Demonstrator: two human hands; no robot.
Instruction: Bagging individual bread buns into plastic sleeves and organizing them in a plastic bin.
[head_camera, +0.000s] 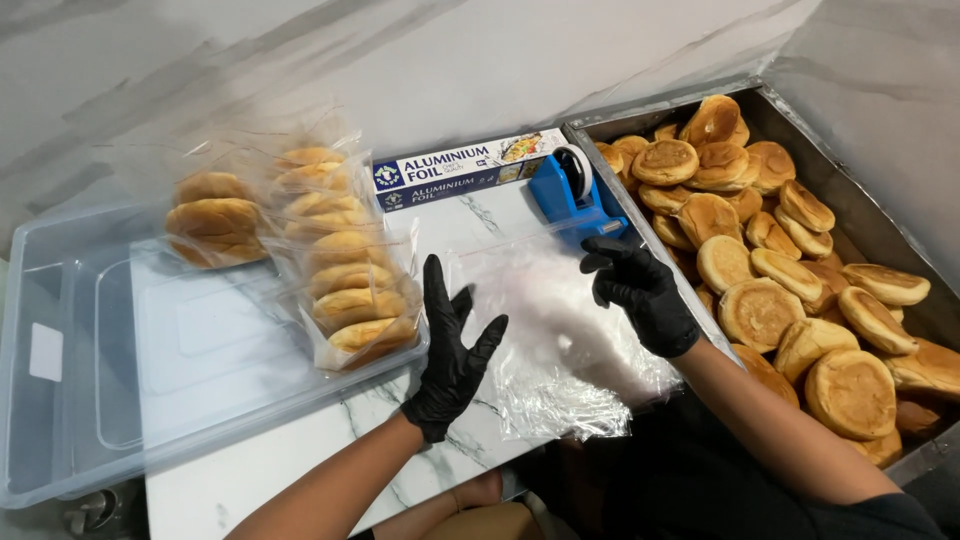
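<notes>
Clear tub (60, 400): at the left of the frame, a shallow, see-through plastic bin with rounded corners; its right end carries the packed buns.
Bagged buns (340, 270): in the centre-left, soft golden rounds stacked in clear, crinkly sleeves, one row beside a smaller pair at the upper left.
Tabletop (300, 470): white marble-look surface with grey veins, smooth and glossy.
Foil box (455, 170): long blue and white carton lying across the upper middle.
Left hand (450, 350): in a black glove, fingers spread wide and raised, holding nothing; it hovers at the left edge of the plastic bags.
Plastic bags (555, 330): the thing being worked, a thin, shiny, wrinkled pile lying flat in the centre of the frame between both hands.
Right hand (640, 295): black-gloved, fingers curled down onto the upper right edge of the pile, seemingly pinching the top sheet; the grip itself is hidden.
Tape dispenser (575, 195): blue, with a roll, just above the right hand.
Steel tray (800, 130): at the right, a dull metal pan heaped with loose buns (850, 390), matte and browned.
Step, as judged: separating one bag from the pile; the next move calls for peeling a single layer free without dragging the others.
</notes>
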